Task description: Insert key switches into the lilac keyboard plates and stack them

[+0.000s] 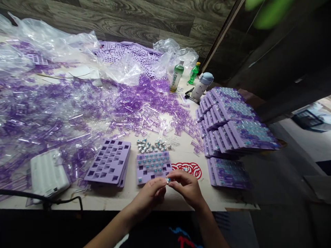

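Observation:
Close to the table's front edge, my left hand (154, 190) and my right hand (188, 186) meet with pinched fingertips around a small blue-topped keyboard switch (168, 180). Fingers cover most of it. Just beyond my left hand lies a purple keyboard plate (147, 177), partly filled with blue-topped switches and clear keycaps; some square holes stand open. Behind that plate is a small pile of loose switches (145, 146) with blue and metallic parts. To its left, a stack of purple plates (104, 162) with bare holes rests on the table.
Clear purple keycaps (152, 103) spread across the table's left and middle. Tall stacks of filled plates (227, 137) stand at the right edge. A white device (49, 172) sits front left. Drink bottles (177, 76), a flask (201, 86) and plastic bags (57, 41) are farther back.

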The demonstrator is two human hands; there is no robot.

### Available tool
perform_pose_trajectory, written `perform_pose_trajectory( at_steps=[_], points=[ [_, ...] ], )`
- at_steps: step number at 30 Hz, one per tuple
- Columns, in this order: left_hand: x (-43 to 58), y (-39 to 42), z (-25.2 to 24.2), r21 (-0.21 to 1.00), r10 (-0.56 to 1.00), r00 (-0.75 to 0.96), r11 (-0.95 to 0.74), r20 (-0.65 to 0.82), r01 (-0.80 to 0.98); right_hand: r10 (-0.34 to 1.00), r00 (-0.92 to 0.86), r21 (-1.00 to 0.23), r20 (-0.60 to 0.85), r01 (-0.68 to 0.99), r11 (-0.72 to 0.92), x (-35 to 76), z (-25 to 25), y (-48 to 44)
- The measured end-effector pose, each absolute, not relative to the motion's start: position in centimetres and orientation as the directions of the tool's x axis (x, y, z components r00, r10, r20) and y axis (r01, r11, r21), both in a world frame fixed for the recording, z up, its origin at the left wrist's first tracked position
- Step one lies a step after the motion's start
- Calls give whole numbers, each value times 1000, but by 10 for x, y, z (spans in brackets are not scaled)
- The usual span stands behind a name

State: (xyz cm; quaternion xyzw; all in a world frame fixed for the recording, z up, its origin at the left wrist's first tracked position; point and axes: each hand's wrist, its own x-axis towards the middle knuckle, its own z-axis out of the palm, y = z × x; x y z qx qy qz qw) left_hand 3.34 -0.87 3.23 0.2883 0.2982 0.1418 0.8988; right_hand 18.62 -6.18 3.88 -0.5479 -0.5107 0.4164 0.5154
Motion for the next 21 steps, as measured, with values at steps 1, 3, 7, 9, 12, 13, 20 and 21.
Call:
perform_pose_trajectory(
  at_steps=[1,3,7,9,12,13,20,21],
  points=[
    [34,-9,31,607,431,776,791,-461,-78,992,113,-986,64,159,46,188,41,-61],
    [34,-8,31,602,420,766,797,-486,-54,995,84,-971,51,236,30,191,44,-59],
    [27,-8,32,549,354,786,836,-507,-23,980,162,-871,115,491,21,195,41,-48],
    [22,-9,32,538,320,814,843,-486,-10,965,180,-791,191,611,42,194,36,-42],
    [14,-10,32,532,266,857,846,-441,11,960,132,-725,246,683,92,192,27,-35],
    [12,-9,33,530,252,866,848,-432,18,959,117,-714,257,692,106,191,25,-34],
    [6,-8,30,503,223,848,862,-480,58,966,58,-653,253,747,126,194,26,-34],
    [5,-8,30,508,230,844,859,-484,57,968,54,-654,247,746,125,194,26,-34]
  ],
)
